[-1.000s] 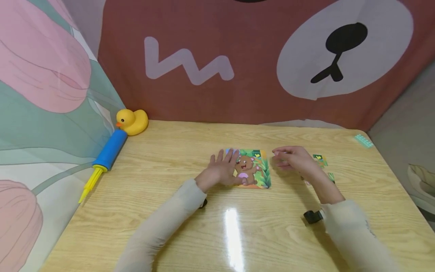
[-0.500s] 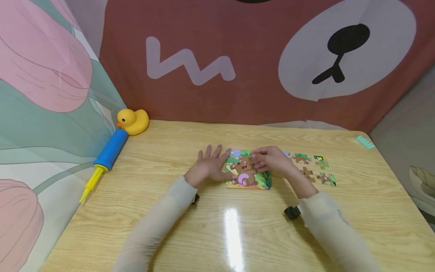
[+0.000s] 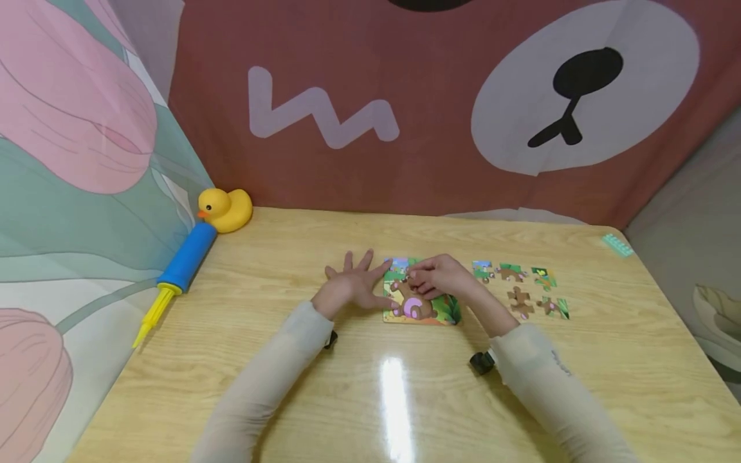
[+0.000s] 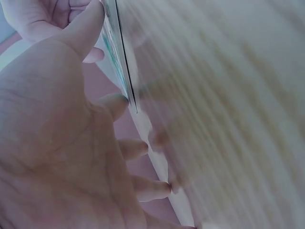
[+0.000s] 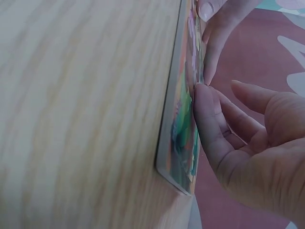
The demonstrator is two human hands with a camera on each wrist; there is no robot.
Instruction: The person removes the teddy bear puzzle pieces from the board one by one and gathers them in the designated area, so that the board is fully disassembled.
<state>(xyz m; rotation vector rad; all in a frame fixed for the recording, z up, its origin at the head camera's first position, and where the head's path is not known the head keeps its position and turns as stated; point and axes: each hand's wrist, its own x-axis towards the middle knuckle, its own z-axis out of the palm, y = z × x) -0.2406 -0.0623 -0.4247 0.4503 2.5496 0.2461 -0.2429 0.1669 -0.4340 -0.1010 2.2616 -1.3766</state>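
Observation:
A small jigsaw puzzle board (image 3: 413,307) with a brown bear picture lies flat on the table. My left hand (image 3: 353,287) is spread at its left side, with the index fingertip and thumb on the board's left edge. In the left wrist view the palm (image 4: 57,143) faces the camera and the fingertips meet the tabletop. Over the bear's head, my right hand (image 3: 442,276) pinches a puzzle piece, mostly hidden by the fingers. The right wrist view has the right hand's thumb (image 5: 207,114) right at the board's surface.
Several loose puzzle pieces (image 3: 520,302) lie right of the board. A yellow rubber duck (image 3: 231,211) and a blue hand pump (image 3: 188,257) sit at the table's left edge. A mint toy brick (image 3: 617,245) lies at the back right corner.
My right hand has moved left from beside the board to over the bear's head, uncovering the loose pieces. The left hand has shifted left, off the picture to the board's edge.

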